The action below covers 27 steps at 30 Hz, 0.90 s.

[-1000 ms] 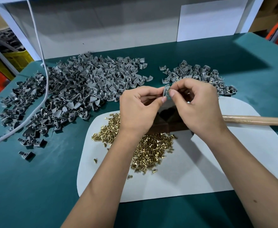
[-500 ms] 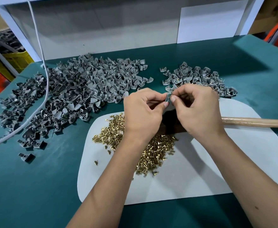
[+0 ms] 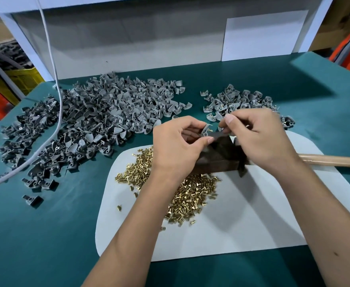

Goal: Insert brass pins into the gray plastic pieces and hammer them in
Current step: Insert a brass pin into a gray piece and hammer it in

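Green bench, white mat. My left hand pinches one gray piece with a brass pin seated at its top; my right hand, fingers curled, hovers beside it, what it holds unclear. Risk: tilting could drop the loose pin. Count: two gray heaps, one pin pile, one hammer.

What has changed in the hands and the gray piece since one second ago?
The hands have drawn apart. The left hand now holds the gray piece alone, a pin sticking from it. The right hand has let go of it; whether it pinches anything is unclear. The pin pile, gray heaps and hammer handle stayed put.
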Motion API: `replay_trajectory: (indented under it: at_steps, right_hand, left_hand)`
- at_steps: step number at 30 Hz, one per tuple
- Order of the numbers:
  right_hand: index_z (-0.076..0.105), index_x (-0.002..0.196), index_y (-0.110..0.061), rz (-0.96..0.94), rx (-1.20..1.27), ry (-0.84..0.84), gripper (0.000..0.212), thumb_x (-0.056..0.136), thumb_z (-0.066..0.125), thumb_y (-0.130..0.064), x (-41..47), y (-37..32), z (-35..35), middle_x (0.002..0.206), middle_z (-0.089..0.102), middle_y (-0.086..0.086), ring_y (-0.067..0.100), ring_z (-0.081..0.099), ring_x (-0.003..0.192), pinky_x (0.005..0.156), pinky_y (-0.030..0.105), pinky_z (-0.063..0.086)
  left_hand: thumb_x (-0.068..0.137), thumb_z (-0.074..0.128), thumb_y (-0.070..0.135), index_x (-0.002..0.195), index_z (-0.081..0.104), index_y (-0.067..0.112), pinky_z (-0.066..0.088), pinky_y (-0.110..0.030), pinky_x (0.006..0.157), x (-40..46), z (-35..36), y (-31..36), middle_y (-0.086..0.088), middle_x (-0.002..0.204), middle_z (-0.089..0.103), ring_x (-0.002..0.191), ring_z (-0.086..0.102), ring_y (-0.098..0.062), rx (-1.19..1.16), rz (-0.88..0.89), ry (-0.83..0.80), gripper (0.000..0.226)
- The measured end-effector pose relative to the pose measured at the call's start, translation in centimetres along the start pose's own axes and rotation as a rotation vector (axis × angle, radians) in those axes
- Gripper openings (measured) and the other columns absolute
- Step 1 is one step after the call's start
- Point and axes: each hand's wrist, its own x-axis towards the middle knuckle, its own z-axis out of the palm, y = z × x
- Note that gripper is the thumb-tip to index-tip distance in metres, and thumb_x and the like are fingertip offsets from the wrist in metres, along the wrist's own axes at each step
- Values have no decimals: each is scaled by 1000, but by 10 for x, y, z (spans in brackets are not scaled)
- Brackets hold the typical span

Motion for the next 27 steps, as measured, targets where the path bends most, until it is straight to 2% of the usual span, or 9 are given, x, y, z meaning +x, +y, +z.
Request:
replay_trajectory:
  at_steps: [2,5,7,10,15,18,20,23,27]
  right_hand:
    - [76,85,-15,28,-123,-39,20,98,64,-23,4,11,-9,72,72,0,20,65,68,68,29,53]
    - [73,85,-18,122,-269,-147,9,93,71,-20,8,25,-24,70,67,-11,1,60,61,51,7,38]
    - [71,83,-20,186,-371,-249,8,91,73,-21,9,31,-31,70,67,-12,-1,62,62,54,11,42]
    - [70,81,-21,238,-501,-424,10,91,72,-23,9,35,-38,79,72,-4,19,68,82,75,35,55]
    - [70,72,-25,206,-460,-556,12,82,75,-20,3,34,-44,67,71,-9,8,67,68,66,33,56]
    - [66,70,-28,184,-501,-564,20,84,78,-20,2,39,-43,68,70,-10,5,65,67,63,28,52]
    - [65,72,-26,183,-523,-550,19,87,76,-20,4,41,-46,72,69,-9,9,65,72,67,33,53]
    - [63,82,-22,177,-482,-439,14,94,69,-19,9,37,-54,82,70,-1,21,64,80,72,36,50]
    - [64,88,-22,124,-315,-264,12,100,61,-23,16,18,-61,84,67,0,23,60,79,72,39,49]
  left_hand:
    - [69,94,9,90,76,22,60,-23,71,0,-1,0,7,77,74,70,70,-8,15,5,-4,31]
    - [72,92,15,94,69,28,57,-20,69,2,-4,-1,8,77,75,71,70,-4,69,9,-20,35]
    - [77,89,19,94,69,28,57,-21,72,3,-8,-2,12,76,75,74,70,0,113,19,-37,27]
    - [85,82,25,94,77,29,53,-22,83,5,-12,-4,17,87,71,89,64,4,250,66,-71,11]
    - [87,80,28,88,81,30,43,-37,105,7,-15,-9,15,103,73,115,56,-13,330,104,-103,3]
    - [86,81,26,88,82,28,43,-45,106,8,-17,-9,11,108,73,117,57,-14,277,53,-133,3]
    - [83,83,26,95,81,26,46,-48,103,8,-20,-10,10,110,73,114,61,-13,242,19,-170,11]
    - [81,86,22,99,77,26,51,-47,99,7,-22,-11,11,112,72,110,66,-14,173,-45,-179,20]
    - [80,86,16,87,75,21,51,-41,103,7,-20,-12,9,112,73,113,65,-7,154,-53,-163,14]
